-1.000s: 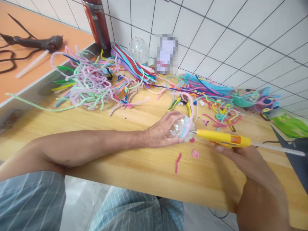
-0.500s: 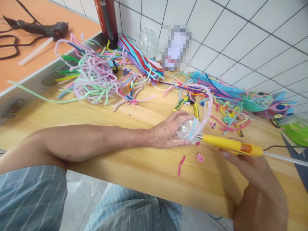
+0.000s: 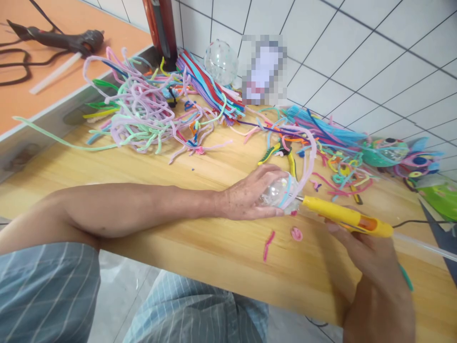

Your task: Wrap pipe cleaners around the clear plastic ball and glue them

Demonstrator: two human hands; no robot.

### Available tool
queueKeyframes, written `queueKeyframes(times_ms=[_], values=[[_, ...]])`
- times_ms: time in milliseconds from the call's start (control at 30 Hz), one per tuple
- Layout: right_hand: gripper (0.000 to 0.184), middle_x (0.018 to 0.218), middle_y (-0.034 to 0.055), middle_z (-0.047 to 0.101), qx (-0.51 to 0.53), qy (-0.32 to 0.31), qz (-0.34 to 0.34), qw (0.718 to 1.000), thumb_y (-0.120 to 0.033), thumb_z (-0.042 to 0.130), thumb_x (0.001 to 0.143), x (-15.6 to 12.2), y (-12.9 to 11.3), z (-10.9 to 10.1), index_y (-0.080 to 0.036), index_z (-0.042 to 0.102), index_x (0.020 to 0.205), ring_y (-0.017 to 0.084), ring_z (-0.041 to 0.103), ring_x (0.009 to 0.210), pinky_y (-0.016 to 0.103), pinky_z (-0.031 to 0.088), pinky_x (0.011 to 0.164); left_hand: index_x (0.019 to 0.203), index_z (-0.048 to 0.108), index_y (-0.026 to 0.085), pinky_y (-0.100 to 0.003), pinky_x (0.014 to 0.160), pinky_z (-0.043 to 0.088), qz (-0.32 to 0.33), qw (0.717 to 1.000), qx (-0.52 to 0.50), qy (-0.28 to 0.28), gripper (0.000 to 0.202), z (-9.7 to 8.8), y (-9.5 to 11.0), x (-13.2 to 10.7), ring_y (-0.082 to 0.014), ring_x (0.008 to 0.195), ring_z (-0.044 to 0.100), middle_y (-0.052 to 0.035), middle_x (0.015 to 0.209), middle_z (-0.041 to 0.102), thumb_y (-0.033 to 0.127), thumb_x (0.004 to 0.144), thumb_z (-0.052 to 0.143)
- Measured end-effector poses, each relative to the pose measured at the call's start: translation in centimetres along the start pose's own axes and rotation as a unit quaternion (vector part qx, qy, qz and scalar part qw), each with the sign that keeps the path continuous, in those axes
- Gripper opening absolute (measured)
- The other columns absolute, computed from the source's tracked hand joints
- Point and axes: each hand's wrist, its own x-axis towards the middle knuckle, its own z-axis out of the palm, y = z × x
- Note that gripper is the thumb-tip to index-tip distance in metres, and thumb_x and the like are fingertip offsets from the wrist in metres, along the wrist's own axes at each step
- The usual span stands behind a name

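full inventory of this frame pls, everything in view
held ball: 1, clear, in left hand
yellow glue gun: 1, yellow, in right hand, nozzle at held ball
pink loop: 1, pink, arcs up from held ball
scraps: 2, pink, table, in front of held ball
loose pile: many, pastel, table back left
straight bundle: 1, mixed colours, by wall
blue bundle: 1, blue, back right
second ball: 1, clear, against wall
teal ball: 1, teal, far right
bottle: 1, red and black, at wall
black glue gun: 1, black, orange table
table: 1, wood
left hand: grips held ball
right hand: grips yellow glue gun
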Motion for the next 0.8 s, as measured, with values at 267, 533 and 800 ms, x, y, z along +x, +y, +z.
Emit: queueKeyframes(times_ms=[267,533,800], values=[[0.016,0.072,0.0010,0.075,0.019,-0.021,0.000,1.000,-0.046,0.080,0.073,-0.17,-0.15,0.15,-0.033,0.074,0.080,0.028,0.072,0.070,0.041,0.064,0.065,0.161,0.031,0.024,-0.066,0.123,0.048,0.012,1.000,0.014,0.006,0.085,0.27,0.00,-0.16,-0.0377,0.150,0.047,-0.0231,0.152,0.048,0.054,0.095,0.075],[0.020,0.077,0.0004,0.080,0.022,0.004,0.008,1.000,-0.047,0.083,0.068,-0.29,0.03,0.23,-0.033,0.076,0.081,0.030,0.076,0.075,0.043,0.066,0.072,0.161,0.033,0.025,-0.067,0.124,0.048,-0.013,1.000,0.003,-0.011,0.083,-0.04,0.17,-0.04,-0.0376,0.152,0.046,-0.0219,0.154,0.048,0.055,0.096,0.074],[0.020,0.075,0.0010,0.078,0.024,0.014,0.006,1.000,-0.046,0.083,0.068,-0.11,0.33,0.20,-0.032,0.077,0.081,0.028,0.073,0.072,0.041,0.064,0.069,0.160,0.032,0.024,-0.064,0.122,0.050,0.010,1.000,0.011,0.006,0.081,0.00,0.09,0.03,-0.0366,0.150,0.047,-0.0218,0.150,0.050,0.053,0.097,0.073]])
